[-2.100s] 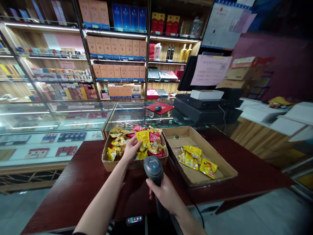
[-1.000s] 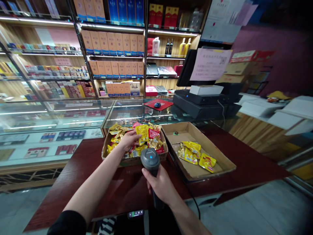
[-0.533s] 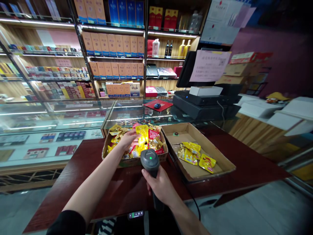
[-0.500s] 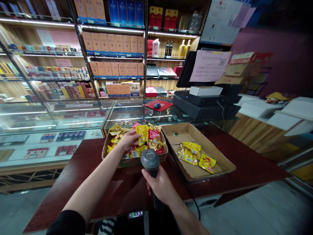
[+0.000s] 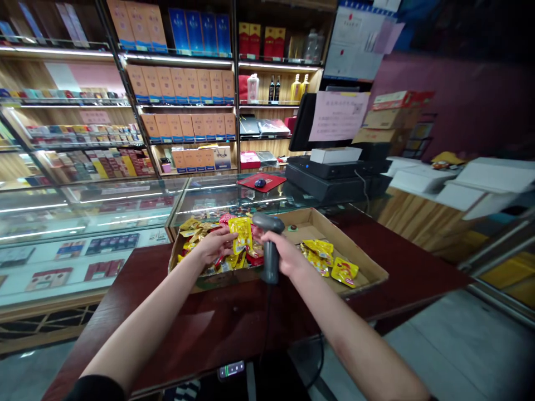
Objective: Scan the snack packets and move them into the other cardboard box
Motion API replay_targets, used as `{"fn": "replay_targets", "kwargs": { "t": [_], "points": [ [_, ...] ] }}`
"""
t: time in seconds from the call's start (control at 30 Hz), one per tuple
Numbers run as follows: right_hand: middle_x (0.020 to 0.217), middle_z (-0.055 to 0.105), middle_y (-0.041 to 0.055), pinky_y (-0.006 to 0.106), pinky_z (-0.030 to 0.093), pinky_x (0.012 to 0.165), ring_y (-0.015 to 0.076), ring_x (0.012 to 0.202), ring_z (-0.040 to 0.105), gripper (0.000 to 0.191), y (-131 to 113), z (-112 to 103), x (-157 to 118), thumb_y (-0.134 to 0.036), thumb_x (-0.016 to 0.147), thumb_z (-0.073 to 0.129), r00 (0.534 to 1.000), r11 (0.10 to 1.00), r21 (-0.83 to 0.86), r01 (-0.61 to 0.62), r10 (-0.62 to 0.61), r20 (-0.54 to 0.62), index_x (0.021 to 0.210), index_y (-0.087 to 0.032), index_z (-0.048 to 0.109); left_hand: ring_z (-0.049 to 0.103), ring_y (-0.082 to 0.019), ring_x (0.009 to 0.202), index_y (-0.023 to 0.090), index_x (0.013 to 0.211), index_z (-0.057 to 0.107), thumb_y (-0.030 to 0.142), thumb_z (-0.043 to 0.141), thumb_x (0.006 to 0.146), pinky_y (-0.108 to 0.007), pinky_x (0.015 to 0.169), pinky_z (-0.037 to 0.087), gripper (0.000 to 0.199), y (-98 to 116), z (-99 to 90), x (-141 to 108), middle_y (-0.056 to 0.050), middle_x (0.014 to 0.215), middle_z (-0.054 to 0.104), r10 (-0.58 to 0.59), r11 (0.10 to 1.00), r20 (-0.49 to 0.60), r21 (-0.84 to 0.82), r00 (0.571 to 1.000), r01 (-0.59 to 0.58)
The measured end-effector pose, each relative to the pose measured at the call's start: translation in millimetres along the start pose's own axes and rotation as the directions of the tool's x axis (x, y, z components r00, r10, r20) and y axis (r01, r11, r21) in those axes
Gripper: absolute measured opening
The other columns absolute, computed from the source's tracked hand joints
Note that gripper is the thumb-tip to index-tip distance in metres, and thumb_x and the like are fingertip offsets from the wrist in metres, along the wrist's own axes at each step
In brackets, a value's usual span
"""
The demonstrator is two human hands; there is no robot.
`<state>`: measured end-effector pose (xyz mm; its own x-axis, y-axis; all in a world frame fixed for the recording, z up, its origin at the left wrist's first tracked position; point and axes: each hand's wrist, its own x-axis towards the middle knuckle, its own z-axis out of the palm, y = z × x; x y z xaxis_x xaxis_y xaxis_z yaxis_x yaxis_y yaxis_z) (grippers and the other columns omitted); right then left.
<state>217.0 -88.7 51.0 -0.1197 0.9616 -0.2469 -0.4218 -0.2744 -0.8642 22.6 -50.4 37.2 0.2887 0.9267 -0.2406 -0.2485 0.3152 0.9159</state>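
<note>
My left hand [image 5: 217, 247] pinches a yellow snack packet [image 5: 241, 234] by its left edge, holding it up over the left cardboard box [image 5: 196, 284]. That box is heaped with yellow, gold and red packets. Wrapped round the handle of a dark grey barcode scanner [image 5: 271, 256] is my right hand [image 5: 285, 253]. The scanner's head is raised just right of the held packet and seems turned toward it. A cable drops from the handle. The right cardboard box [image 5: 371, 273] holds several yellow packets [image 5: 320, 253] and a small dark round item [image 5: 292, 228].
Both boxes stand on a dark red wooden table [image 5: 234, 317]. Behind it is a glass display counter [image 5: 104, 209] with a mouse [image 5: 259, 182] on a red mat. A monitor [image 5: 303, 122] and black cash drawer [image 5: 330, 181] stand at the back right. Stocked shelves line the wall.
My right hand has lifted the scanner up and forward, beside the packet, and its head has turned to the left. The left hand still holds the yellow packet over the box. The view has shifted slightly.
</note>
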Motion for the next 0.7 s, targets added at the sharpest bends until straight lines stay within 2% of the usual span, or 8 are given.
{"fn": "replay_targets", "kwargs": {
  "t": [0.07, 0.17, 0.27, 0.37, 0.47, 0.53, 0.7],
  "points": [
    [0.058, 0.056, 0.0000, 0.027, 0.050, 0.059, 0.0134, 0.056, 0.056, 0.018, -12.0, -1.0, 14.9, -0.015, 0.069, 0.055, 0.980, 0.986, 0.045, -0.159, 0.152, 0.130, 0.085, -0.014, 0.063, 0.066, -0.013, 0.061, 0.013, 0.094, 0.064, 0.017, 0.075, 0.071, -0.024, 0.056, 0.058, 0.026, 2.6, 4.8, -3.4, -0.008, 0.084, 0.069, -0.045, 0.999, 0.017, -0.001, 0.999, 0.045],
    [0.051, 0.049, -0.0025, 0.026, 0.048, 0.051, 0.0116, 0.045, 0.048, 0.016, -20.1, -1.3, 28.9, -0.016, 0.072, 0.052, 0.942, 0.959, 0.025, -0.283, 0.273, 0.195, 0.085, -0.014, 0.061, 0.066, -0.013, 0.061, 0.013, 0.091, 0.063, 0.014, 0.075, 0.071, -0.024, 0.056, 0.058, 0.024, 3.9, 8.3, -4.2, -0.008, 0.083, 0.069, -0.081, 0.997, 0.021, -0.003, 0.996, 0.081],
    [0.047, 0.043, -0.0042, 0.024, 0.045, 0.047, 0.0105, 0.041, 0.043, 0.015, -24.7, -4.1, 36.3, -0.016, 0.073, 0.052, 0.930, 0.948, -0.027, -0.318, 0.317, 0.187, 0.085, -0.014, 0.061, 0.065, -0.012, 0.058, 0.013, 0.084, 0.061, 0.011, 0.076, 0.068, -0.023, 0.054, 0.057, 0.022, 4.3, 12.4, 0.6, -0.006, 0.078, 0.069, -0.085, 0.996, -0.027, 0.015, 0.996, 0.085],
    [0.048, 0.045, -0.0036, 0.024, 0.046, 0.047, 0.0107, 0.041, 0.044, 0.014, -35.8, -13.8, 40.1, -0.016, 0.073, 0.052, 0.930, 0.947, -0.066, -0.314, 0.321, 0.180, 0.085, -0.014, 0.060, 0.066, -0.015, 0.062, 0.013, 0.083, 0.060, 0.010, 0.074, 0.070, -0.029, 0.057, 0.059, 0.019, 6.6, 24.6, 11.6, -0.006, 0.077, 0.069, -0.105, 0.992, -0.051, 0.061, 0.993, 0.108],
    [0.049, 0.048, -0.0028, 0.026, 0.049, 0.049, 0.0117, 0.043, 0.048, 0.013, -55.6, -32.4, 39.8, -0.015, 0.074, 0.051, 0.944, 0.954, -0.088, -0.285, 0.295, 0.145, 0.084, -0.014, 0.059, 0.065, -0.015, 0.060, 0.014, 0.084, 0.058, 0.010, 0.072, 0.072, -0.037, 0.060, 0.060, 0.019, 10.3, 47.8, 29.1, -0.005, 0.077, 0.068, -0.128, 0.984, -0.065, 0.118, 0.990, 0.135],
    [0.048, 0.048, -0.0029, 0.028, 0.051, 0.052, 0.0125, 0.044, 0.049, 0.013, -70.6, -49.1, 37.1, -0.014, 0.074, 0.051, 0.960, 0.965, -0.091, -0.248, 0.257, 0.108, 0.084, -0.013, 0.058, 0.064, -0.014, 0.058, 0.015, 0.084, 0.056, 0.010, 0.069, 0.074, -0.038, 0.061, 0.059, 0.018, 11.6, 68.3, 43.8, -0.004, 0.074, 0.067, -0.127, 0.981, -0.065, 0.138, 0.990, 0.135],
    [0.048, 0.046, -0.0030, 0.033, 0.052, 0.057, 0.0130, 0.045, 0.048, 0.012, -102.2, -100.4, 29.7, -0.011, 0.073, 0.049, 0.991, 0.990, -0.064, -0.128, 0.129, 0.014, 0.082, -0.014, 0.055, 0.066, -0.015, 0.063, 0.013, 0.086, 0.059, 0.011, 0.061, 0.081, -0.035, 0.066, 0.059, 0.007, 4.7, 127.5, 87.4, -0.006, 0.076, 0.068, -0.178, 0.976, 0.057, 0.137, 0.982, 0.169]
  ]
}}
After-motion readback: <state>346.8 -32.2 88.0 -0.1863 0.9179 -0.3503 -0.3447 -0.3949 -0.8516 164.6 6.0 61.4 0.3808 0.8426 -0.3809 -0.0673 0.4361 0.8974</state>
